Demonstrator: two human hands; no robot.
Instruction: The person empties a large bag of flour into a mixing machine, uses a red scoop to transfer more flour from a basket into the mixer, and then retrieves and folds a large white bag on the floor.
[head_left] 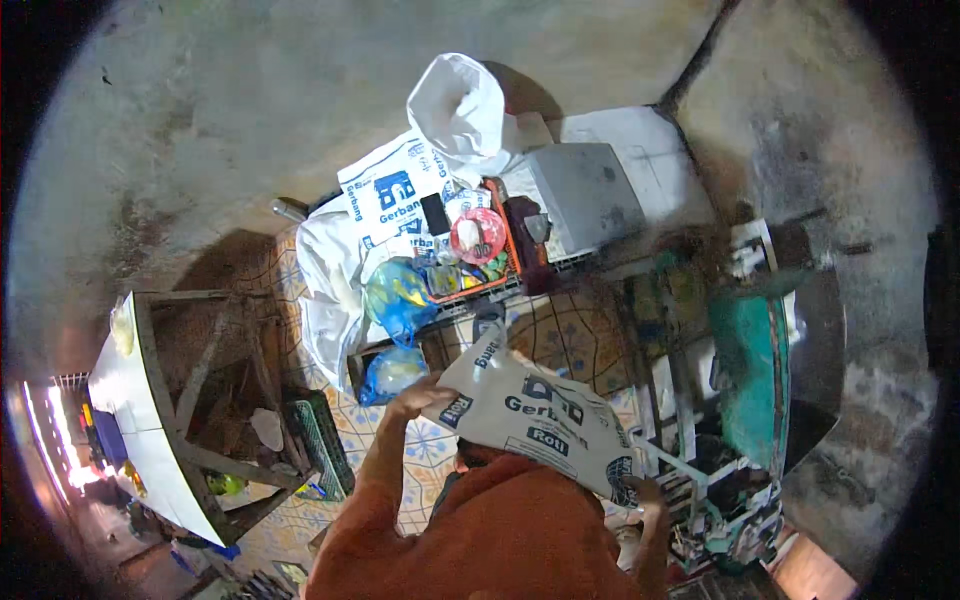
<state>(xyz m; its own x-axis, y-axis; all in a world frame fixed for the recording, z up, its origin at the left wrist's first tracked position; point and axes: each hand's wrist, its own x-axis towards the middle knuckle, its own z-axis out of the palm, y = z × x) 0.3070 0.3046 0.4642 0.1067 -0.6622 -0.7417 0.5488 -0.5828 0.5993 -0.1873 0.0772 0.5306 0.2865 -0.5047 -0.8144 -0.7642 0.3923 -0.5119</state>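
A white printed packaging bag (pixel 530 410) with dark blue print is stretched slantwise between my hands, in front of my orange-brown shirt. My left hand (pixel 422 394) grips its left edge, with the fingers closed there. At its lower right corner, my right hand (pixel 648 492) is closed on the bag, though its fingers are partly hidden. Beyond my left hand, a blue plastic bag (pixel 393 374) sits low, and another blue plastic bag (pixel 398 290) bulges above it. An orange crate (pixel 514 250) holds a pink round dish (pixel 478 236) and several small packets.
White sacks (pixel 330 280) and a printed sack (pixel 385 190) lie against the far wall, near a grey box (pixel 585 195). On the right stands a machine with a green panel (pixel 755 370). A white-topped table (pixel 150 420) and a dark green crate (pixel 320 440) are on the left, over patterned floor tiles.
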